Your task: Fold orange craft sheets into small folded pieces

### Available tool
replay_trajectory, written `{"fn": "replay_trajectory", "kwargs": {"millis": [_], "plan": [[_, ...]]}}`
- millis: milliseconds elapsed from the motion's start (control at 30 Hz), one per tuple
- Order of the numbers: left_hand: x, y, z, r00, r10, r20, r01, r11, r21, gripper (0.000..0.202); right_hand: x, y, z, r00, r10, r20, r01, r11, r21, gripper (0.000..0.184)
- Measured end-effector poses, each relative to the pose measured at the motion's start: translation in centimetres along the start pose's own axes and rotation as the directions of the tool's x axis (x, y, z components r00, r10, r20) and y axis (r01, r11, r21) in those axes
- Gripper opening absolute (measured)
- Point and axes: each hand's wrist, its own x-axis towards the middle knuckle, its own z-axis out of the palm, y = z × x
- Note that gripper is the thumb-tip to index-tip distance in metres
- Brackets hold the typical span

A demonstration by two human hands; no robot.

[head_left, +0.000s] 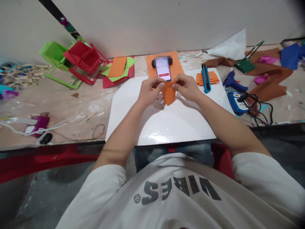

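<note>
Both of my hands pinch the top edge of a folded orange paper piece [169,93] that hangs point-down over a white glossy sheet [164,121]. My left hand [150,90] grips its left corner with closed fingers. My right hand [187,86] grips the right corner the same way. Just behind the paper a phone [163,68] lies on an orange sheet [152,63], its screen lit.
A blue cutter [206,78] lies on folded orange papers [213,77] to the right. A blue glue gun [232,82] and corded device [238,102] sit further right. Red and green paper chairs [78,60] and stacked coloured sheets [119,68] stand at the left. Brown paper [269,79] covers the far right.
</note>
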Motion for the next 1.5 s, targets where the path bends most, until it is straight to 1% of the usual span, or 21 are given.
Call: {"fn": "replay_trajectory", "kwargs": {"millis": [67, 167, 300, 400, 533, 667, 800, 900, 1033, 1200, 1333, 1500], "plan": [[0.2, 0.1, -0.2, 0.999, -0.028, 0.027, 0.029, 0.998, -0.064, 0.059, 0.1, -0.3, -0.3, 1.0, 0.017, 0.018, -0.018, 0.998, 0.059, 0.017], [0.4, 0.2, -0.6, 0.996, -0.047, 0.082, 0.058, 0.989, -0.137, 0.063, 0.3, -0.5, -0.6, 0.999, 0.035, 0.026, -0.038, 0.994, 0.103, 0.022], [0.5, 0.3, -1.0, 0.994, -0.022, 0.106, 0.04, 0.985, -0.171, 0.067, 0.5, -0.8, -1.0, 0.997, 0.021, 0.075, -0.035, 0.981, 0.193, 0.03], [0.4, 0.3, -1.0, 0.994, -0.019, 0.104, 0.035, 0.988, -0.15, 0.062, 0.4, -1.3, -1.0, 0.996, 0.018, 0.092, -0.041, 0.966, 0.253, 0.036], [-0.1, 1.1, -0.4, 0.998, 0.024, 0.052, -0.023, 0.999, -0.027, 0.056, 0.2, -2.3, -0.4, 0.995, 0.003, 0.097, -0.031, 0.959, 0.282, 0.041], [-0.7, 2.1, 0.3, 0.993, 0.106, -0.044, -0.102, 0.991, 0.083, 0.055, 0.1, -2.7, 0.4, 0.997, -0.051, 0.061, 0.03, 0.953, 0.3, 0.049], [-1.1, 2.8, 0.6, 0.98, 0.162, -0.119, -0.142, 0.977, 0.156, 0.057, -0.1, -3.1, 0.8, 0.993, -0.111, 0.03, 0.098, 0.954, 0.285, 0.057], [-1.4, 3.3, 0.6, 0.971, 0.182, -0.154, -0.152, 0.971, 0.187, 0.062, -0.4, -3.3, 0.9, 0.989, -0.146, 0.026, 0.132, 0.946, 0.295, 0.056], [-1.5, 4.1, 0.6, 0.963, 0.197, -0.182, -0.162, 0.969, 0.186, 0.066, -0.6, -3.6, 1.0, 0.991, -0.134, 0.015, 0.124, 0.949, 0.291, 0.052], [-1.7, 4.5, 0.6, 0.963, 0.195, -0.186, -0.166, 0.973, 0.163, 0.065, -0.6, -3.8, 1.1, 0.99, -0.138, -0.015, 0.137, 0.943, 0.304, 0.051], [-1.8, 4.5, 0.6, 0.966, 0.192, -0.172, -0.158, 0.968, 0.195, 0.064, -0.7, -4.2, 1.2, 0.993, -0.109, -0.052, 0.12, 0.947, 0.299, 0.057], [-2.0, 5.0, 0.9, 0.95, 0.237, -0.205, -0.182, 0.95, 0.255, 0.067, -0.9, -4.8, 1.6, 0.991, -0.096, -0.089, 0.118, 0.949, 0.292, 0.062]]}}
